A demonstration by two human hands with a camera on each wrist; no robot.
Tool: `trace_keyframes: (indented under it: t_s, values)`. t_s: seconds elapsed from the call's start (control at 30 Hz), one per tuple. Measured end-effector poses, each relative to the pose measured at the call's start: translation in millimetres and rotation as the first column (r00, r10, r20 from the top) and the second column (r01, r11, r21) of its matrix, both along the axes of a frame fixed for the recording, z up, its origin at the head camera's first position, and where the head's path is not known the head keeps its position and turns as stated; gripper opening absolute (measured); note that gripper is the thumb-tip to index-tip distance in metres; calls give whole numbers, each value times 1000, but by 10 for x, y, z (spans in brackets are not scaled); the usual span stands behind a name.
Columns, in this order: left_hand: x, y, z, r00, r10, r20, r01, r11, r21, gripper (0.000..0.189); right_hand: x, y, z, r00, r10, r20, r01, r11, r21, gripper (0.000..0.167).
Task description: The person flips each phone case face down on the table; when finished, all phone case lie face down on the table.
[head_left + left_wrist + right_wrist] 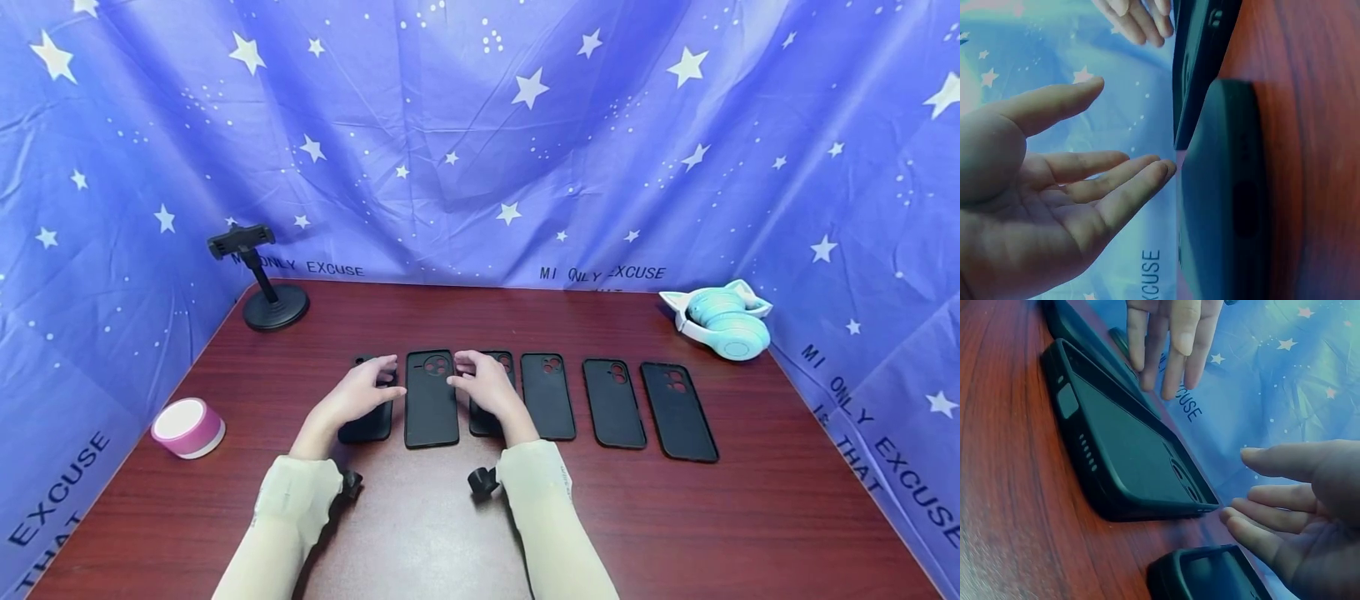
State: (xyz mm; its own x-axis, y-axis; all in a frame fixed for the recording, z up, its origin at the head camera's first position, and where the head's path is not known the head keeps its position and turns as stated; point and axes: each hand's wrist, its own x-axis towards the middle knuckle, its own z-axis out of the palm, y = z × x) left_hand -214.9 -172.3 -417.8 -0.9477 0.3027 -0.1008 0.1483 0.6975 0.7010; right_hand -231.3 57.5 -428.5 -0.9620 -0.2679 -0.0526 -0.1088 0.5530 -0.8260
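Left hand [358, 393] and right hand [486, 390], thumbs and fingers apart, flank the black phone case [431, 412], 2nd from left among 6 on the table [420, 533], with a stand [276, 310] far left.

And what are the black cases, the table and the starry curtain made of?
Cases: probably bendy plastic or rubber, matte to softly satiny; they have smooth moulded rims and only a dull sheen.
Table: wood, or a wood-look coating, fairly glossy; it shows reddish streaky grain and a bright glare patch.
Curtain: thin cloth, maybe polyester, slightly shiny; it hangs in soft folds and wrinkles.
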Motion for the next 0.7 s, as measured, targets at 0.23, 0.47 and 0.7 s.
trace_keyframes:
  t_s: [0.23, 0.47, 0.7]
  values:
    - [2, 81, -15, 999, 0, 54, 2, 1000, -22, 64, 1, 5, -19, 998, 33, 53, -35, 999, 40, 46]
    - [10, 133, -34, 998, -35, 45, 35, 999, -18, 62, -1, -5, -38, 997, 50, 56, -53, 997, 63, 46]
    - [-7, 133, -73, 998, -28, 55, 28, 1000, 0, 64, -10, -17, -56, 998, 42, 54, -45, 997, 57, 46]
